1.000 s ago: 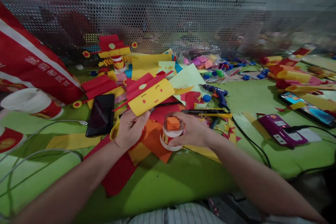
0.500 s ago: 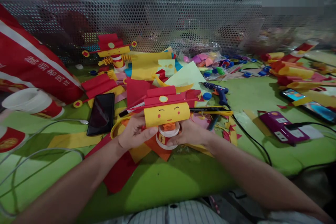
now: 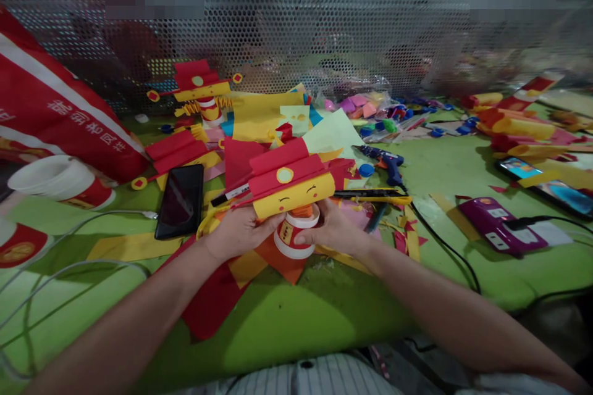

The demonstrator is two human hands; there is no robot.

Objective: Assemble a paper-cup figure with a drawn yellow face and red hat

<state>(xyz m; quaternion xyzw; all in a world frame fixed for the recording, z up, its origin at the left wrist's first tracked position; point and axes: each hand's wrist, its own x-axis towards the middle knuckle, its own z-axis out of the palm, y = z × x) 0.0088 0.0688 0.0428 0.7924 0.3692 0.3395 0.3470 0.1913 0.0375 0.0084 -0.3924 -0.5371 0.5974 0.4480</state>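
Note:
In the middle of the head view is a paper figure whose yellow rolled head [image 3: 296, 195] has a drawn smiling face. A red paper hat [image 3: 278, 163] with a pale round badge sits on the head. Below it stands a red and white paper cup [image 3: 296, 237], joined to the head by a folded orange paper strip [image 3: 302, 212]. My left hand [image 3: 241, 231] grips the head's lower left edge, thumb underneath and other fingers partly hidden. Closed round the cup's right side, my right hand [image 3: 338, 228] has its thumb across the front.
A similar finished-looking paper figure [image 3: 204, 89] stands at the back. A blue glue gun [image 3: 389, 163], a utility knife [image 3: 377, 193] and a marker [image 3: 231, 193] lie among paper scraps. Left are a black phone [image 3: 180, 202] and stacked cups [image 3: 60, 182]; right, a purple power strip [image 3: 495, 222].
The figure's head and hat have tilted, the right end rising and more of the hat's top showing. My left fingers have shifted under the head; the cup leans slightly.

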